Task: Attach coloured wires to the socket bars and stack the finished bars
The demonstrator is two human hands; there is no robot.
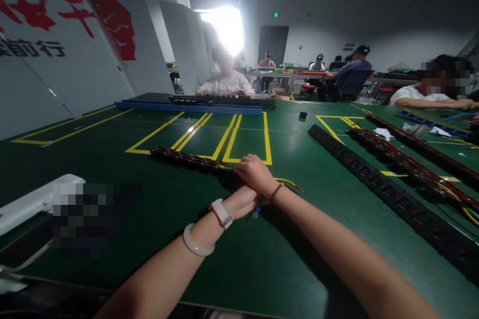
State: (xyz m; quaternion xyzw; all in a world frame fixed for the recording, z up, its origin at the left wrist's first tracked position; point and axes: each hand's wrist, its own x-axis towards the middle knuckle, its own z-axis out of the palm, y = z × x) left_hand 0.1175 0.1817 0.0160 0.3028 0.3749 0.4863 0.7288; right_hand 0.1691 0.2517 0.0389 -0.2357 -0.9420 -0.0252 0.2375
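A long dark wired power strip (pixel 187 156), with thin metal bars along its face, lies on the green table. My right hand (pixel 255 172) is closed around its near end, where a green-and-yellow wire runs in under the fingers. Crossed beneath the right wrist is my left hand (pixel 243 200), its fingers curled and mostly hidden; what it grips cannot be made out. A yellow wire (pixel 286 181) with a red-sleeved end sticks out to the right of the hands. Below them hangs a blue wire end (pixel 257 210) with a ring terminal.
Right of my hands lies a long black socket strip (pixel 361 169), with a wired strip (pixel 404 157) beyond it. Yellow tape outlines (pixel 267 139) mark the green table (pixel 168 239). A blue rail (pixel 187 107) lies before a person opposite. Another person sits at right; a white object (pixel 37 202) lies left.
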